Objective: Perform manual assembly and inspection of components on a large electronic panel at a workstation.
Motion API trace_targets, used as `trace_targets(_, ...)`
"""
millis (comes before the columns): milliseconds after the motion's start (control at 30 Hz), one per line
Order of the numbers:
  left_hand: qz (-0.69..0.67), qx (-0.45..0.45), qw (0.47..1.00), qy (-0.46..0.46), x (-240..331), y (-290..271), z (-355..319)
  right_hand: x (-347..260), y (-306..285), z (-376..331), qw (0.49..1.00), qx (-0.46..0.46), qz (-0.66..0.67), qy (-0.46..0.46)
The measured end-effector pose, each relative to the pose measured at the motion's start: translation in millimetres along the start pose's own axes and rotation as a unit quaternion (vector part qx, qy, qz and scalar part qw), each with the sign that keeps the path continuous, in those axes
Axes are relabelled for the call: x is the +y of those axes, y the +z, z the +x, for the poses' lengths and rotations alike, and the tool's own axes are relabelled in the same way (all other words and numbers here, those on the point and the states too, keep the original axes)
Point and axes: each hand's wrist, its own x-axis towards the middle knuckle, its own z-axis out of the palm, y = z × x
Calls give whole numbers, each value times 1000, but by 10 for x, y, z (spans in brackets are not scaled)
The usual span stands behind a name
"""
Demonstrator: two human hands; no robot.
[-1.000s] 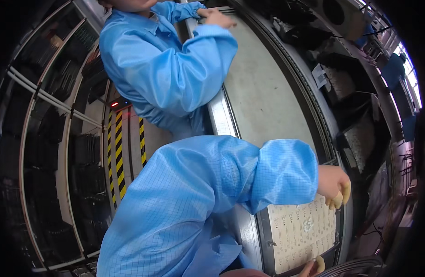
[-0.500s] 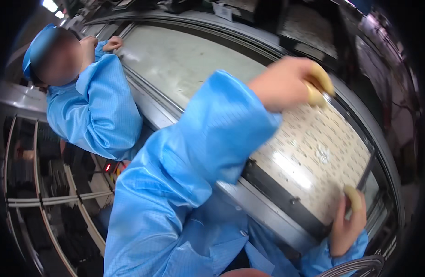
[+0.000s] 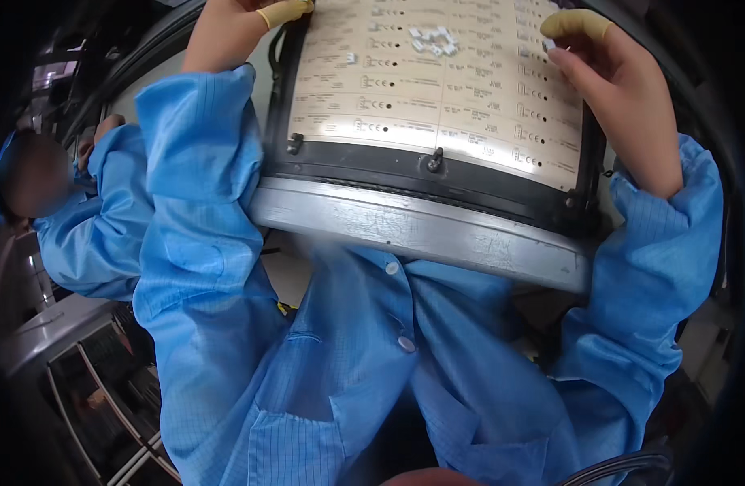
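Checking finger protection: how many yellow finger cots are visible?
2: one finger cot on the left hand at the panel's top-left corner, one on the right hand. Others may be hidden.

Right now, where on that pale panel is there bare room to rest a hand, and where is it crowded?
The pale panel is bare of loose parts across its lower middle, between the two black clips at the bottom edge and the small white pieces near the top. The top corners are crowded: the left hand holds the left one, the right hand covers the right.
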Motion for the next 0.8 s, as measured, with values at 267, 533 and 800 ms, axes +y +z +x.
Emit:
trace_targets(267,631,23,741,-228,1,1222,7,243,254,-582,993,81,46,69)
trace_targets(533,717,23,660,-225,-40,1252,-31,-1047,470,61,993,54,13,103)
trace_targets(800,741,15,632,-225,-25,1142,-89,-648,518,34,996,33,-9,78)
